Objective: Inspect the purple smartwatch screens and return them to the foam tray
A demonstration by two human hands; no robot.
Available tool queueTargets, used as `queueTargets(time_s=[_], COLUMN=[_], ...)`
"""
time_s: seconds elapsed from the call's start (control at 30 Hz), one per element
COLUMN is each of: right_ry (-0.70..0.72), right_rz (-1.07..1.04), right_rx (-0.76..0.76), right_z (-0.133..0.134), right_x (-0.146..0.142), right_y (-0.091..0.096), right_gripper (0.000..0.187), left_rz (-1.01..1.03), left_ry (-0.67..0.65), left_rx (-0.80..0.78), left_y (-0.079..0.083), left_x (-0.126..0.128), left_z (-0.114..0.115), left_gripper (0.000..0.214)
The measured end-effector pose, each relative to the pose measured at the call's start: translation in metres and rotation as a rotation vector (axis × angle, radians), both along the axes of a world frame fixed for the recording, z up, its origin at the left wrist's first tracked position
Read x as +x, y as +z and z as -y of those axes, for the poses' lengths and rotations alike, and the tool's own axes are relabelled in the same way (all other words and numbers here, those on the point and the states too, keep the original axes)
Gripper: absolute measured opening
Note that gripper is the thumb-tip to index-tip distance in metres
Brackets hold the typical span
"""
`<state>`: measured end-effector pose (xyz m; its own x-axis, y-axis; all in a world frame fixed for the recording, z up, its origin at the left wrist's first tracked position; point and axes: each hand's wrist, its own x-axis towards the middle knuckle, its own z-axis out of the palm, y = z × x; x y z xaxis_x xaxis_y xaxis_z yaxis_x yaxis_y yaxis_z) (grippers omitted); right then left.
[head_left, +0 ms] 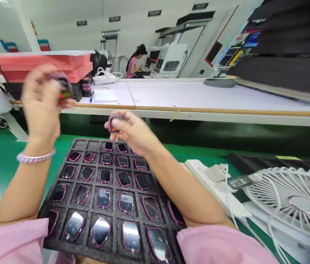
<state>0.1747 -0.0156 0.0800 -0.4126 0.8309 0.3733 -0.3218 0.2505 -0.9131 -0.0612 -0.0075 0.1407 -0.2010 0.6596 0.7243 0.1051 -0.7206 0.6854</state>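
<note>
My left hand [40, 106], smeared by motion, is raised at the left with its fingers closed around a dark smartwatch [65, 86] that shows red and green spots. Lower and nearer the middle, my right hand [133, 132] pinches another smartwatch [111, 124] with a purple frame and a bit of red on it. Below both hands lies a black foam tray [87, 145] divided into square compartments. Several purple-framed smartwatches [103, 198] rest in it, dark screens up. My right forearm hides part of the tray's right side.
A white shelf [168, 93] runs behind the green bench, with pink foam blocks [12, 69] at its left. On the right are a power strip [221, 194] with cables and a white fan [295, 198]. A person in pink [134, 66] sits farther back.
</note>
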Motion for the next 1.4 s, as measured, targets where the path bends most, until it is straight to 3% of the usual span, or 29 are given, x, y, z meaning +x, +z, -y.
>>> queueTargets(time_s=[0.07,0.2,0.3,0.4,0.53,0.67,0.8,0.9,1.0,1.13,1.27,1.4], right_ry=[0.028,0.066,0.099,0.116,0.015,-0.160,-0.276,-0.273,-0.344,-0.462,-0.487,-0.487], right_rz=[0.049,0.150,0.160,0.311,0.679,0.916,1.161,1.279,1.397,1.580,1.693,1.560], right_rx=[-0.120,-0.330,-0.430,-0.322,-0.016,0.191,0.339,0.379,0.448,0.435,0.361,0.308], right_z=[-0.025,-0.047,-0.048,-0.051,-0.061,-0.072,-0.073,-0.072,-0.074,-0.073,-0.060,-0.046], right_x=[-0.015,-0.030,-0.034,-0.041,-0.057,-0.071,-0.078,-0.067,-0.042,-0.004,0.017,0.021], right_y=[-0.027,-0.066,-0.078,-0.086,-0.094,-0.097,-0.096,-0.087,-0.069,-0.055,-0.068,-0.087], right_gripper=[0.052,0.027,0.042,0.058,0.057,0.044,0.034,0.050,0.056,0.025,0.023,0.016], left_rz=[-0.058,-0.198,-0.316,-0.407,-0.624,-0.854,-1.028,-1.118,-1.167,-1.190,-1.129,-0.989], left_ry=[-0.092,-0.193,-0.204,-0.187,-0.116,-0.069,-0.034,0.027,0.069,0.014,0.029,-0.009], left_rx=[-0.218,-0.650,-0.778,-0.802,-0.767,-0.715,-0.700,-0.666,-0.598,-0.566,-0.623,-0.684], left_y=[-0.027,-0.089,-0.124,-0.146,-0.165,-0.174,-0.170,-0.157,-0.142,-0.137,-0.148,-0.146], left_x=[0.007,-0.002,-0.023,-0.044,-0.064,-0.076,-0.081,-0.073,-0.046,0.018,0.072,0.084], left_z=[-0.010,-0.022,-0.025,-0.034,-0.050,-0.060,-0.063,-0.065,-0.067,-0.065,-0.060,-0.056], left_gripper=[0.029,0.051,0.067,0.071,0.068,0.066,0.068,0.073,0.058,0.029,0.024,0.023])
